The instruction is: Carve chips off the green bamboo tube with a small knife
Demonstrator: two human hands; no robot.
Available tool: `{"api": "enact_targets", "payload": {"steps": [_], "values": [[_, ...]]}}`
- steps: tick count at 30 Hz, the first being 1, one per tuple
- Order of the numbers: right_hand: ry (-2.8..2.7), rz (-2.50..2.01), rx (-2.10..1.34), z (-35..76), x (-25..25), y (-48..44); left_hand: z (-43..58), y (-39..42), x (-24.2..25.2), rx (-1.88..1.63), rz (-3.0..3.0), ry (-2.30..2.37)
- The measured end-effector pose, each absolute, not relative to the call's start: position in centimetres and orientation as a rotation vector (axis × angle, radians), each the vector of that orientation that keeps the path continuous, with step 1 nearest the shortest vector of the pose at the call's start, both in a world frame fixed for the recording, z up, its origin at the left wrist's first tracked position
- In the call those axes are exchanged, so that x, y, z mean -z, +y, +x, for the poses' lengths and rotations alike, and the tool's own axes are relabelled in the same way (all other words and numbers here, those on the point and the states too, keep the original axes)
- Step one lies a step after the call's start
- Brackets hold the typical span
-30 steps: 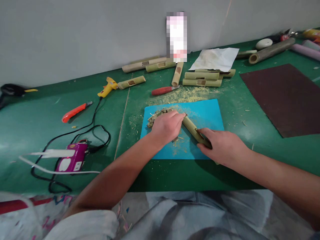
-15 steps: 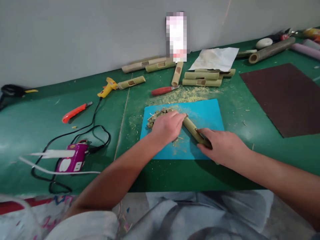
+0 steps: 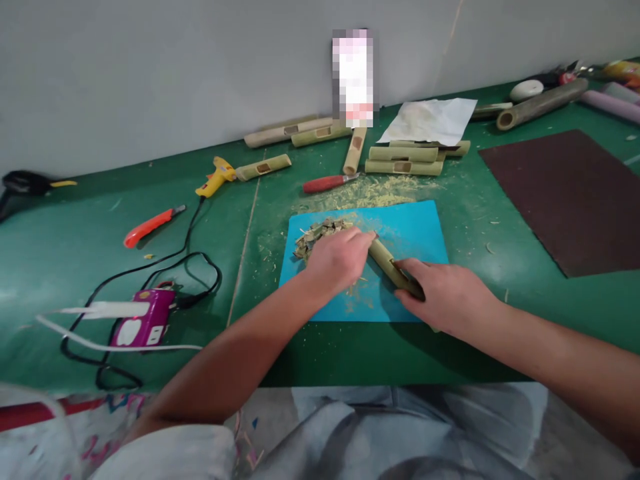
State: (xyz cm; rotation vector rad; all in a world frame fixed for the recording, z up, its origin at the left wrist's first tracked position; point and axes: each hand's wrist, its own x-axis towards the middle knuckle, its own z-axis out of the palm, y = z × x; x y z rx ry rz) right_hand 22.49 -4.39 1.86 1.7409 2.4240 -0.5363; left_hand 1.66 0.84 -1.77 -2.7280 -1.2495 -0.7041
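A bamboo tube [image 3: 386, 261] with a notch cut in its side lies slantwise over the blue sheet [image 3: 423, 233]. My right hand [image 3: 445, 293] is wrapped round its near end, the thumb and forefinger close to the notch. At the tube's far end my left hand [image 3: 340, 257] is closed, fingertips against the end. A small brown edge shows at those fingertips; the rest of that piece is hidden, so its kind is unclear. Left of the tube, partly behind my left hand, bamboo chips [image 3: 320, 233] are heaped on the blue sheet, with fine dust around.
Beyond the sheet lie a red-handled knife [image 3: 325, 183] and several notched bamboo tubes [image 3: 404, 167]. On the left are a yellow glue gun [image 3: 217, 179], an orange cutter [image 3: 153, 227] and a purple power socket [image 3: 145, 320] with cords. At right lies a dark brown sheet [image 3: 565, 200].
My left hand has shifted slightly to the right and down at the tube's far end. My right hand keeps the same grip. The whole view has moved very little.
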Motion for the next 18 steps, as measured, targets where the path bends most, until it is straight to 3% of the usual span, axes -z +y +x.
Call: {"api": "enact_targets", "payload": {"steps": [18], "values": [[2.416, 1.732, 0.542, 22.46, -1.95, -4.36, 1.65, 0.76, 1.61, 0.753, -2.742, -1.263]]}}
